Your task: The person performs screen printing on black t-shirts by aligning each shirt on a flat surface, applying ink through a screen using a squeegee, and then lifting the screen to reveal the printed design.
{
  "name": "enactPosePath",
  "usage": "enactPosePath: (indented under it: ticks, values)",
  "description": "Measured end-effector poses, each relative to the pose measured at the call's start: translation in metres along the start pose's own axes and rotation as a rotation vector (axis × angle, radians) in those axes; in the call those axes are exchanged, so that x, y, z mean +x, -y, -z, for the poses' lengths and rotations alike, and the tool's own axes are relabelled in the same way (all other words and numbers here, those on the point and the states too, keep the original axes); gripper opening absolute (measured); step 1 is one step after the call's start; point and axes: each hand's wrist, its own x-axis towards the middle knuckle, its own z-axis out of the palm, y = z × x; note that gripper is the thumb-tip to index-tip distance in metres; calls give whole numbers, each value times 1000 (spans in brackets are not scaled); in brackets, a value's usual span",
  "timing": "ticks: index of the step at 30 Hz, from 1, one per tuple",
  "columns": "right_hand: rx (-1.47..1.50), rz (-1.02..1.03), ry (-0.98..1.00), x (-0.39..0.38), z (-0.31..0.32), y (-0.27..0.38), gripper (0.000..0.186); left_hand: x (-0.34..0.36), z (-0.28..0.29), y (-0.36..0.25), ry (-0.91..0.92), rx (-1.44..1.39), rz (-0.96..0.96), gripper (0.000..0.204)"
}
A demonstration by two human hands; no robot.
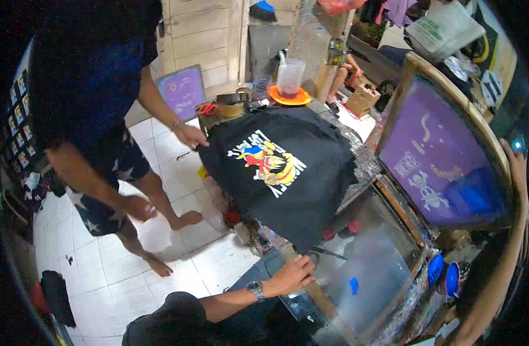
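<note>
A black cloth (pixel 247 202) with a colourful cartoon print and white lettering stretches across the middle, its near end narrowing to a point at my left hand (pixel 290 275). The fingers of that hand are bent and closed at this corner; a watch is on its wrist. At the far right, my right hand (pixel 515 158) grips the outer edge of a wood-framed printing screen (pixel 472 138), which stands tilted up. Its purple mesh bears a white skull design and a blue patch. Across from me, a co-worker's hand (pixel 190 136) is at the cloth's left edge.
Below the cloth lies a glassy work surface (pixel 368 277) with a blue scrap. Behind stand an orange plate (pixel 296 96) with a plastic pitcher (pixel 290 76), tape rolls (pixel 230 106) and red scissors (pixel 207 108). Blue-rimmed bowls (pixel 452 279) hang at the right. Another purple screen (pixel 182 92) leans behind.
</note>
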Motion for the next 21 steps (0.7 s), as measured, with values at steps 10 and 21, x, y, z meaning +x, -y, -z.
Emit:
enactPosePath:
  ticks: [10, 21]
  values:
    - [576, -388, 194, -19, 51, 120, 63, -5, 6, -5, 117, 177, -50, 36]
    - [401, -312, 103, -24, 36, 109, 70, -11, 63, 31, 83, -295, 33, 30]
